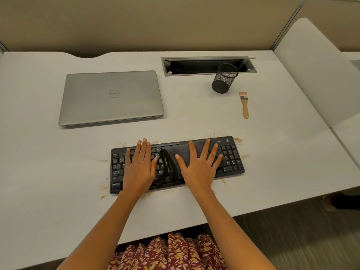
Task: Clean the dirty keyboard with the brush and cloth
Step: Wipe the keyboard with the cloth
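Note:
A black keyboard lies near the front of the white desk. A dark grey cloth is spread over its middle and right keys. My right hand presses flat on the cloth with fingers spread. On the keys at the left half, my left hand rests flat, its thumb close to the cloth's folded edge. A small brush with a wooden handle lies on the desk beyond the keyboard's right end, held by neither hand.
Brown crumbs are scattered on the desk around the keyboard. A closed silver laptop lies at the back left. A black mesh pen cup stands by an open cable tray. A white partition borders the right side.

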Demonstrator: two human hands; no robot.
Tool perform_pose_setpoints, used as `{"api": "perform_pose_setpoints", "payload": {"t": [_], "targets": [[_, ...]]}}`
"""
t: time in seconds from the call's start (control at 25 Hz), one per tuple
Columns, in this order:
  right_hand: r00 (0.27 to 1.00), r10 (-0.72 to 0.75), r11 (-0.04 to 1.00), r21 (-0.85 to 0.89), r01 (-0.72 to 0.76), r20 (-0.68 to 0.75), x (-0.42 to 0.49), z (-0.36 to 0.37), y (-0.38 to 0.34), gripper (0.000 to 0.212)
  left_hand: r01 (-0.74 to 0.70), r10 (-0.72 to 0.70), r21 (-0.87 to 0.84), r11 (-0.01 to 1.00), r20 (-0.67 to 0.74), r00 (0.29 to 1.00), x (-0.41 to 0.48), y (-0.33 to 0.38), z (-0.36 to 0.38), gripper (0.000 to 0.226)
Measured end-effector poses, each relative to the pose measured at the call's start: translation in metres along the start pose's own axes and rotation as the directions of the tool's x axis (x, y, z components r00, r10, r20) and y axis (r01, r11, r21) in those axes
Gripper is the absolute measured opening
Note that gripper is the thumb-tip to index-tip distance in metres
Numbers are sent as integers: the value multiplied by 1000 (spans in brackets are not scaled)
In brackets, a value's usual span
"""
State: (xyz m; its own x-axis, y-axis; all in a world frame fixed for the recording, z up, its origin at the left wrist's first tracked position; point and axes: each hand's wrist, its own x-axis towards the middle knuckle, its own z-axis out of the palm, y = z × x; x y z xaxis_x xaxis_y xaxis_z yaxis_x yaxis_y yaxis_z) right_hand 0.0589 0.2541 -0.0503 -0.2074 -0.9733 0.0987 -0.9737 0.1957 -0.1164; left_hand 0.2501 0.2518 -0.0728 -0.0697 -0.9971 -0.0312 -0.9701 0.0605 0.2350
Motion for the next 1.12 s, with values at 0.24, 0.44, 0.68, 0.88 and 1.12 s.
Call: {"api": "perform_pose_setpoints", "payload": {"t": [0.24, 0.44, 0.68, 0.88, 1.12], "targets": [[999, 43, 999, -21, -43, 26, 18, -2, 31, 70, 8, -8, -17, 1000, -2, 1000, 0, -1, 0, 66], [997, 74, 997, -26, -74, 27, 33, -9, 65, 73, 10, -10, -23, 1000, -2, 1000, 0, -1, 0, 67], [997, 45, 998, -36, -43, 66, 23, -7, 40, 78, 15, -15, -13, 1000, -27, 1000, 0, 0, 3, 65], [997, -18, 1000, -2, 18, 74, 6, -7, 9, 90, 21, -21, -6, 1000, -31, 999, 1, 2, 3, 66], [998, -51, 999, 17, 51, 30, 9, -3, 4, 83, 11, -11, 2, 1000, -30, 1000, 0, -1, 3, 62]]}}
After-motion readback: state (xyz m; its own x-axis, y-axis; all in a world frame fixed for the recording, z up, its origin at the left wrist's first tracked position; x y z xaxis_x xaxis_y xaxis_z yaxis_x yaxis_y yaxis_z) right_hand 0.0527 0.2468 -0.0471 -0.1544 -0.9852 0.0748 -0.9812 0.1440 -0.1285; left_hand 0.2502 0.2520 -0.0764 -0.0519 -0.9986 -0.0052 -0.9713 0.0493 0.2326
